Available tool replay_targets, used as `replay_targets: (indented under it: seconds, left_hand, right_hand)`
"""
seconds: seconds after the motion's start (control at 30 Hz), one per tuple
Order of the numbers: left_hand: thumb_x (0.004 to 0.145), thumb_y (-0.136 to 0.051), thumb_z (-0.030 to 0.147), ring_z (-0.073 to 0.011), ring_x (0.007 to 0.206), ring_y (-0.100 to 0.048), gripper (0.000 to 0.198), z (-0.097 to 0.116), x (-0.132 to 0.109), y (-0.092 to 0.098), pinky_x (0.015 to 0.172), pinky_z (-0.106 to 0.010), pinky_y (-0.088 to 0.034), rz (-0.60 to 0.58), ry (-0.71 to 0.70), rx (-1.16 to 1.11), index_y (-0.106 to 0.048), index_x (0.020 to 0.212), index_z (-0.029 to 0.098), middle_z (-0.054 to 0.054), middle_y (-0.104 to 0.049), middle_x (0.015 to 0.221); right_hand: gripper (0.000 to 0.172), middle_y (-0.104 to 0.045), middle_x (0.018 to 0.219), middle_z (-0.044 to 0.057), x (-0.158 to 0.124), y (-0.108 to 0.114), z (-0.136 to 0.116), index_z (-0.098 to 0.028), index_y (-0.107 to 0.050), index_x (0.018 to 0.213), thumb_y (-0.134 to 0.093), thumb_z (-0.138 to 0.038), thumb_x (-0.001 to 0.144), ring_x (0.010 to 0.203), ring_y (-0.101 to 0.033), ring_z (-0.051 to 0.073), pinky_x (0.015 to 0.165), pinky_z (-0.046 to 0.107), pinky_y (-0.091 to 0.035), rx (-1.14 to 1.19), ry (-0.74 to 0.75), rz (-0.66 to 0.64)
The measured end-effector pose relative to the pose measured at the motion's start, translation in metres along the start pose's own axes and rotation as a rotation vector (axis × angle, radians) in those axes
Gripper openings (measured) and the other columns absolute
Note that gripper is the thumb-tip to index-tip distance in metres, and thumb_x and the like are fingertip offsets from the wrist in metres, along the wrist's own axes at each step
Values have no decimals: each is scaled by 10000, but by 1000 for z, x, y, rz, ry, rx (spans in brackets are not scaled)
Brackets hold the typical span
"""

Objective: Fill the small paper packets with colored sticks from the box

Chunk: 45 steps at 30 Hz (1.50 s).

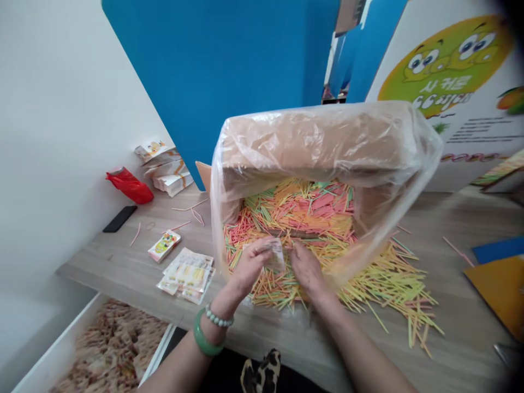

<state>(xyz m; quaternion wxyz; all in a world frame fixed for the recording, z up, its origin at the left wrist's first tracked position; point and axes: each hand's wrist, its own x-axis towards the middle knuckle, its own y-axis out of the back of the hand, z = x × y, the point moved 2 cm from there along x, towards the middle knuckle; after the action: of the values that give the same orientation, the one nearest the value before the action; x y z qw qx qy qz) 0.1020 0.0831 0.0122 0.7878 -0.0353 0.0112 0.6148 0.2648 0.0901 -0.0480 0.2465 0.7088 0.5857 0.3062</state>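
Note:
My left hand (254, 263), with a bead bracelet and a green bangle at the wrist, pinches a small clear plastic packet (278, 255) in front of the box opening. Close to the packet, my right hand (308, 268) reaches into thin coloured sticks (262, 286). Its fingers are drawn together and their tips are partly hidden, so what they hold is unclear. Yellow, orange, pink and green sticks spill out of a cardboard box (311, 136) lined with a clear plastic bag (395, 240).
Filled flat packets (189, 273) lie left of the box, beside a small printed carton (164, 245). Farther back are a black phone (119, 219), a red pouch (131, 185) and stacked folded cartons (167, 170). A bin of packed pieces (114, 349) stands below the table's left edge.

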Motion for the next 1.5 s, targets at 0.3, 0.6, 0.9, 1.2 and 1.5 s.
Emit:
replay_targets:
  seconds: [0.3,0.6,0.9,1.2,1.5]
  left_hand:
    - [894,-407,40,-240,1009,-670,273,-27,-10,-14,904,-390,-545,-172,-359,655,-640,954,171,-136,-710,1077]
    - [886,-428,37,-302,1096,-637,266,-13,-34,-16,972,-472,-498,-171,-486,1012,-639,1012,138,-185,-655,1222]
    - [856,-523,139,-198,795,-622,192,-40,-34,-14,745,-303,-514,-56,-225,34,-657,726,187,-30,-660,745]
    - [761,-589,125,-161,736,-601,157,-43,-40,-3,698,-263,-489,-157,-172,32,-734,746,185,-21,-698,753]
    - [746,-762,321,-207,775,-688,319,-63,-43,37,725,-340,-554,86,135,-417,-703,1020,167,-86,-761,927]
  right_hand:
    - [200,-687,757,65,-24,15,-33,-218,-613,842,-449,-128,915,722,-618,223,690,327,-348,-495,387,76]
    - [231,-679,749,65,-38,33,-31,-198,-609,824,-439,-49,870,717,-599,209,695,320,-339,-706,450,-76]
    - [285,-632,744,19,-41,32,-22,-228,-605,966,-476,-481,935,660,-557,194,603,303,-433,354,7,-172]
    - [275,-579,737,-10,-37,14,-27,-246,-477,795,-529,-499,889,656,-535,163,621,286,-460,686,-41,-34]
    - [152,-575,771,-15,-14,-20,-5,-223,-531,810,-552,-373,790,742,-510,175,744,311,-420,448,70,104]
